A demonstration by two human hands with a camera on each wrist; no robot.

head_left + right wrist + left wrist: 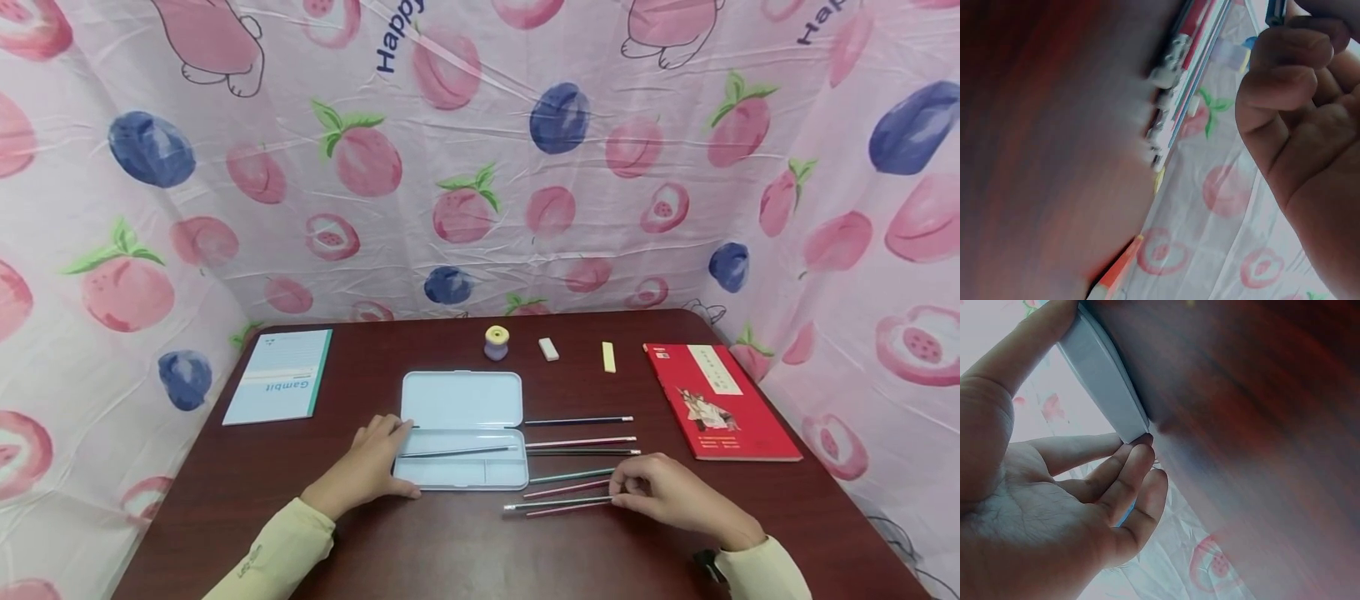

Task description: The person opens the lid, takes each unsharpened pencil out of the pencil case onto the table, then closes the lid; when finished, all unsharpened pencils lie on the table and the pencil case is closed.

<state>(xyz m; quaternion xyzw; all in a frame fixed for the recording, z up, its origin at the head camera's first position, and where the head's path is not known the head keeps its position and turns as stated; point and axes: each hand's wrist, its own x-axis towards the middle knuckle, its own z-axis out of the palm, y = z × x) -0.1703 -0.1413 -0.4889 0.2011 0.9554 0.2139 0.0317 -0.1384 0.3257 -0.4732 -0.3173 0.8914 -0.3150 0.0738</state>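
Note:
A pale blue pencil case (461, 400) lies with its lid folded back, and a grey pencil (457, 452) rests inside it. My left hand (371, 462) holds the case by its left end, thumb at the front corner and fingers toward the hinge; the left wrist view shows them on the case's edge (1100, 375). Between the thumb and fingers of my right hand (656, 490) is a pencil (555, 503), its eraser end pointing left; its other end (1276, 12) shows in the right wrist view. Several pencils (581, 452) lie right of the case, near that hand.
Behind the case stand a yellow-and-purple pencil sharpener (496, 343), a white eraser (548, 349) and a yellow strip (608, 357). A light blue notebook (277, 377) lies at the left, a red book (720, 404) at the right. A fruit-print cloth (465, 150) hangs around the table.

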